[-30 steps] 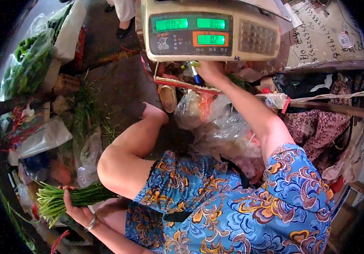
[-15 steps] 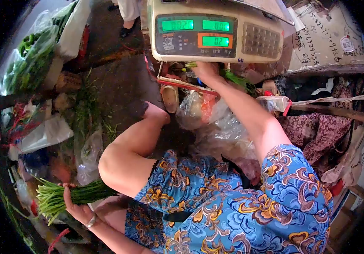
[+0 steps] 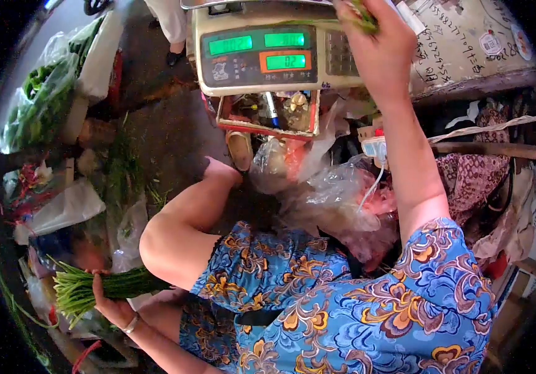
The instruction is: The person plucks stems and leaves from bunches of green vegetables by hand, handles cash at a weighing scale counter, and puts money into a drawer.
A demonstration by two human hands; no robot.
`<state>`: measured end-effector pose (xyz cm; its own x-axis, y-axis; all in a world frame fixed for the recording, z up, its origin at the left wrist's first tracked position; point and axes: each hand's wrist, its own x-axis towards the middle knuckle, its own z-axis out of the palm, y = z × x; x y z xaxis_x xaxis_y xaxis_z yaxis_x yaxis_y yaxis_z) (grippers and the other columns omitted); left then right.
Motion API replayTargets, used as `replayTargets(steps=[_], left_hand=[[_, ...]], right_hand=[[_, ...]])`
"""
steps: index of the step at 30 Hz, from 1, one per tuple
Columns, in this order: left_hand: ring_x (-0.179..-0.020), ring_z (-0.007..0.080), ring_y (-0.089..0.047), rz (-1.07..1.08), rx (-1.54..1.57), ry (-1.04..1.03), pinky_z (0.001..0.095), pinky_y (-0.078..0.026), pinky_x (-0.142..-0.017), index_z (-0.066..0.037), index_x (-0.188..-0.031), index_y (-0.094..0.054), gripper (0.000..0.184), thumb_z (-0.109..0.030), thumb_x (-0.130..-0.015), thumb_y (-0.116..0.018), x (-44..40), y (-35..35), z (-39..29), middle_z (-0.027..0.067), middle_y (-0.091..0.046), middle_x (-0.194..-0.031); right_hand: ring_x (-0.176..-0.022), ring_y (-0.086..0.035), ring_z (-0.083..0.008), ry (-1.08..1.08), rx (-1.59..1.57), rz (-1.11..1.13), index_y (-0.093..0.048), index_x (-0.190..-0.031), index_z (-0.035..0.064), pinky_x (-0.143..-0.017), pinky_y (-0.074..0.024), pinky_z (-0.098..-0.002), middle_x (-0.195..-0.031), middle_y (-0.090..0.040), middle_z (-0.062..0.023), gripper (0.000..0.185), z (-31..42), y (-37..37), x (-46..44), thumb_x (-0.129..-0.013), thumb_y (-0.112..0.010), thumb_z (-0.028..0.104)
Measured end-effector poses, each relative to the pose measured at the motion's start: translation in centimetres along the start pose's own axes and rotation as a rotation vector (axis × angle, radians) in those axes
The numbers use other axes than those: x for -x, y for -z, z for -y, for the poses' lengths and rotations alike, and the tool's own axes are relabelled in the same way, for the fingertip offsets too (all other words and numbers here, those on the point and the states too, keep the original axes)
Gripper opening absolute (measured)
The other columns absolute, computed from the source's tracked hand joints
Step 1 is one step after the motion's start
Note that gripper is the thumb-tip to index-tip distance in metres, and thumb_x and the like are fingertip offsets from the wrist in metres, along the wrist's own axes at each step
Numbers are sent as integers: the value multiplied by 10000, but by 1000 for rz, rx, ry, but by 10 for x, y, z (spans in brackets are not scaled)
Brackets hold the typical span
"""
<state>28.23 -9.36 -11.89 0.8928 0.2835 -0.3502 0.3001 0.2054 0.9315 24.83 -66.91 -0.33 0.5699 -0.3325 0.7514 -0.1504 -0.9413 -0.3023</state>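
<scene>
My left hand (image 3: 111, 305), low on the left, is wrapped round a thick bundle of long green stems (image 3: 78, 288) lying by my knee. At the top, my right hand (image 3: 377, 47) is closed on a few thin green stems (image 3: 363, 15), above the keypad side of a digital scale (image 3: 258, 59). The scale's green displays are lit. Below the scale an open red-edged drawer (image 3: 268, 129) holds a blue and white marker (image 3: 271, 109) and small items.
Clear plastic bags (image 3: 318, 193) lie before my lap. Bagged green vegetables (image 3: 43, 93) are at the upper left. A person's leg (image 3: 169, 22) stands behind the scale. A cardboard sheet with writing (image 3: 467, 50) is at the upper right, a power strip (image 3: 375, 149) below it.
My right hand has risen from the drawer area to above the scale's right side, with green stems in it. The drawer's contents now show. My left hand stays on its bundle.
</scene>
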Motion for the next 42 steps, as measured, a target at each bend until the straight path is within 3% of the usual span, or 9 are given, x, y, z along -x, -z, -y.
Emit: replayTargets(steps=[4, 8, 13, 18, 23, 28, 34, 38, 42], left_hand=[[-876, 165, -566, -35, -20, -19, 297, -455, -824, 2, -1168, -525, 315, -36, -860, -579, 9, -7, -3, 72, -602, -995], [-887, 175, -564, 37, -127, -83, 304, -452, -836, 20, -1186, -511, 324, -52, -874, -563, 1, 9, 4, 78, -595, -1019], [-878, 179, -558, 38, -121, -91, 308, -453, -834, 20, -1188, -507, 307, -37, -888, -540, 14, -14, -3, 76, -591, -1014], [-891, 176, -545, 20, -53, 10, 305, -441, -846, 15, -1184, -503, 300, -19, -888, -533, 3, -3, -1, 73, -582, -1029], [-885, 176, -542, 18, -53, 13, 298, -434, -846, 1, -1192, -481, 313, -16, -885, -535, 2, 3, 0, 68, -578, -1011], [-881, 175, -542, 82, -142, -113, 293, -436, -833, -10, -1189, -482, 313, -14, -881, -541, 5, -3, 0, 64, -583, -1000], [-843, 171, -557, -66, -4, -29, 294, -447, -818, -14, -1175, -504, 298, -24, -881, -552, 10, -19, -7, 71, -597, -964], [-845, 166, -570, -41, -77, -31, 291, -453, -807, 1, -1152, -536, 283, -44, -875, -568, 10, -14, -4, 77, -610, -969], [-866, 165, -574, -1, -199, -111, 289, -453, -802, 25, -1126, -569, 278, -68, -865, -591, 6, -8, 2, 82, -614, -987]], right_hand=[[-668, -597, -95, 115, 46, 64, -661, -994, 25, -595, -465, -214, -765, -648, -32, 168, -21, -19, 16, -831, -624, 17], [-675, -632, -197, 195, -491, 422, -653, -1032, 69, -626, -508, -284, -789, -657, -102, 262, 3, -31, 81, -772, -645, 40], [-863, -625, -356, -201, -361, 933, -592, -1059, 38, -722, -487, -448, -954, -636, -198, 326, -31, -113, 163, -759, -641, 155], [-867, -602, -393, -223, -121, 844, -622, -1025, 40, -729, -475, -478, -895, -628, -214, 300, -87, -206, 204, -756, -645, 170], [-918, -587, -395, -314, -12, 911, -625, -1007, 32, -766, -462, -480, -953, -619, -226, 311, -64, -210, 199, -748, -672, 197], [-1008, -564, -370, -135, 39, 789, -629, -1026, 61, -829, -440, -461, -1039, -607, -201, 342, -66, -209, 207, -728, -702, 212], [-876, -621, -352, -341, -203, 813, -624, -1010, 32, -744, -487, -423, -950, -644, -153, 314, -44, -130, 178, -729, -709, 143], [-801, -661, -264, -62, -528, 588, -618, -964, 65, -700, -515, -353, -864, -663, -111, 243, -16, -51, 141, -724, -652, 61], [-665, -618, -119, -131, -613, 393, -609, -923, 59, -598, -489, -255, -771, -647, -58, 180, 5, -12, 75, -752, -655, 24]])
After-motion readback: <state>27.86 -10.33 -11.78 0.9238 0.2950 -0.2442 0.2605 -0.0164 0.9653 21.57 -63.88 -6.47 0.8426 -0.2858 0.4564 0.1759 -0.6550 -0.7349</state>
